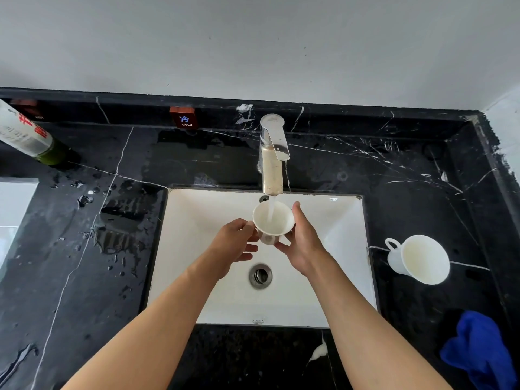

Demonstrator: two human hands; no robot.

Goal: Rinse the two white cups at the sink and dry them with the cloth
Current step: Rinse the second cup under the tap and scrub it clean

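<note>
1. Right now you hold a small white cup over the sink, directly under the faucet; it is smooth, glossy and flared, wider at the rim than at the base, with its mouth tilted up toward you.
2. Water falls in a thin stream from the spout into the cup's open mouth.
3. Your left hand curls loosely around the cup's left side, fingertips touching the wall near the base.
4. Your right hand cradles the right side and underside, thumb raised beside the rim and fingers wrapped beneath. Both hands grasp the same cup.
5. The basin is a white rectangular bowl with sloping walls and a round metal drain below your hands.
6. The second white cup stands on the counter to the right of the sink, well apart from your hands, its loop handle pointing left.
7. A crumpled blue cloth lies on the counter at the near right corner.
8. The counter is polished black stone with white veins; puddles and droplets sit left of the sink.
</note>
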